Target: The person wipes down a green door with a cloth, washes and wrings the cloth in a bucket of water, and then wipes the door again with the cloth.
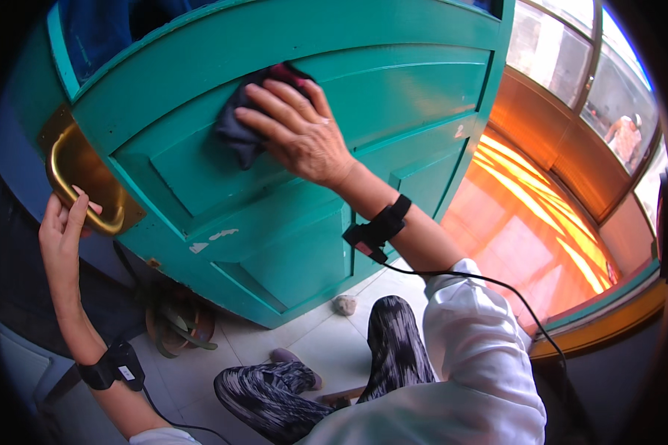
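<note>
A green panelled door (289, 245) stands before me, its paint chipped in places. My right hand (306, 130) presses a dark cloth (236, 130) with a red patch flat against the door's upper panel, fingers spread over it. At the left edge of the door, the fingers and thumb of my left hand (64, 228) are round the lower part of a curved brass door handle (61, 172), which is fixed on a brass plate (97, 172). Black bands with cables are strapped on both my forearms.
A stone (345, 305) lies on the tiled floor near the door's bottom edge. A potted plant (181, 328) is below the door at left. My knees are bent below me. At right are a sunlit floor (506, 233) and windows; a person (625, 136) is outside.
</note>
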### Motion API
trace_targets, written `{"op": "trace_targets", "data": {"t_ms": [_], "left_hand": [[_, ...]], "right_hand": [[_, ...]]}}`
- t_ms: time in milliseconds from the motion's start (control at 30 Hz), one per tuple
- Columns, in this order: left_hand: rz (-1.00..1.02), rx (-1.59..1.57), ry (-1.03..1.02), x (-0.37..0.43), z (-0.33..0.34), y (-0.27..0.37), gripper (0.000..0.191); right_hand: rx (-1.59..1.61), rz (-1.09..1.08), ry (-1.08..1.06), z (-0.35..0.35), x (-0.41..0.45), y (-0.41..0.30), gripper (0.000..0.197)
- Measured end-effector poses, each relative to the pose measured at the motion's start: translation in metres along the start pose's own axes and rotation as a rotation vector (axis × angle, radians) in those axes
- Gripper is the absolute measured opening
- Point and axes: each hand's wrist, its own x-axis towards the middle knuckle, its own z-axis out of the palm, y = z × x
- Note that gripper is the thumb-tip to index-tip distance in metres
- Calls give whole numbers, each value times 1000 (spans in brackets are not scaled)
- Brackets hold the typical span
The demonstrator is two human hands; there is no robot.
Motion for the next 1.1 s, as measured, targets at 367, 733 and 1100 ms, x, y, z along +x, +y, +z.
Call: {"op": "trace_targets", "data": {"t_ms": [367, 733, 1100], "left_hand": [[-3, 76, 19, -2, -7, -9, 26], [-11, 96, 43, 0, -3, -3, 25], [-64, 79, -51, 6, 0, 3, 24]], "right_hand": [[-371, 456, 271, -81, -115, 235, 54], [-197, 1115, 534, -90, -177, 317, 67], [-207, 856, 486, 33, -127, 65, 58]]}}
